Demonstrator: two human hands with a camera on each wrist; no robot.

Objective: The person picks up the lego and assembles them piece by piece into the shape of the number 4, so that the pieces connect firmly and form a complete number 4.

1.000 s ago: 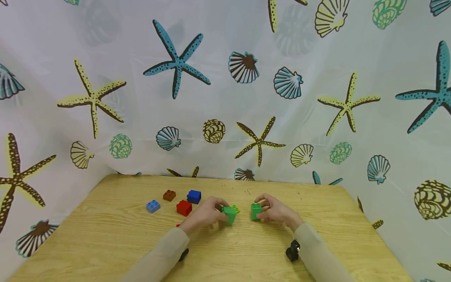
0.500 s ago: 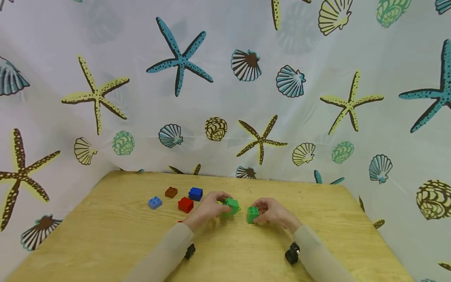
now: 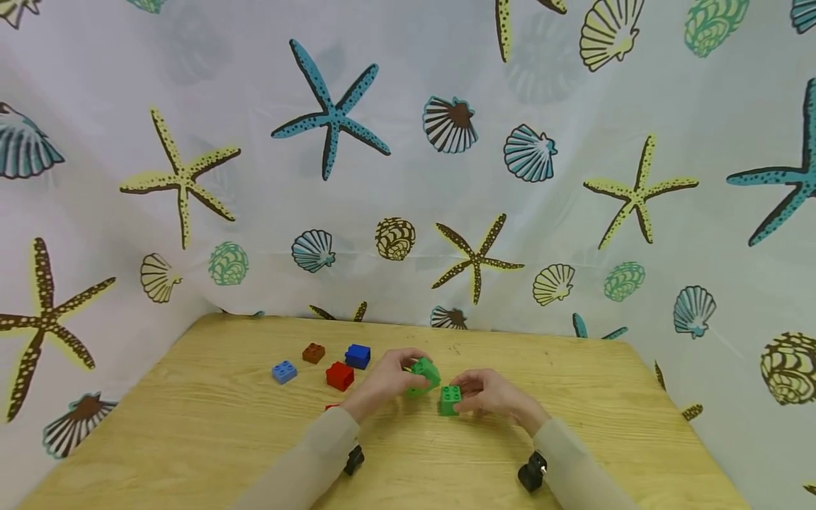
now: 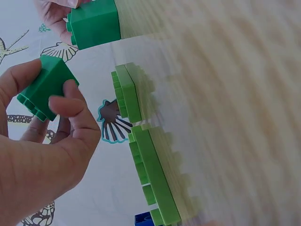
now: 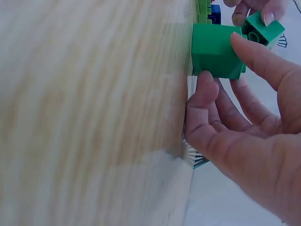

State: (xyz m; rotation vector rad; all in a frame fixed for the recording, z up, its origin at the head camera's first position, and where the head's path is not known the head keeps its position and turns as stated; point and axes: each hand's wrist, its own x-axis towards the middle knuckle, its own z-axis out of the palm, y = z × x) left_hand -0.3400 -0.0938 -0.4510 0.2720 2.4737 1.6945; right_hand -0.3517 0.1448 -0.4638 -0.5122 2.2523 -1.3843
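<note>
My left hand [image 3: 397, 375] pinches a green toy building brick [image 4: 49, 84] between thumb and fingers. That brick is tilted and held up off the table. A second green brick [image 5: 216, 49] stands upright with its studs on top, between the thumb and fingers of my right hand [image 3: 494, 395]. The two green bricks are close together in the head view, the left one a little farther back. Two lime-green bricks, a shorter one [image 4: 127, 92] and a longer one [image 4: 155, 174], lie on the table beside my left hand, mostly hidden by it in the head view.
To the left on the wooden table [image 3: 210, 425] lie a red brick [image 3: 340, 376], a dark blue brick [image 3: 358, 356], a brown brick [image 3: 314, 353] and a light blue brick [image 3: 284, 372]. Another red piece [image 3: 331, 406] peeks out by my left wrist. A patterned curtain [image 3: 357, 283] hangs behind.
My right hand has brought its green brick left and nearer to me. My left hand has raised and tilted its brick, moving it slightly away from me.
</note>
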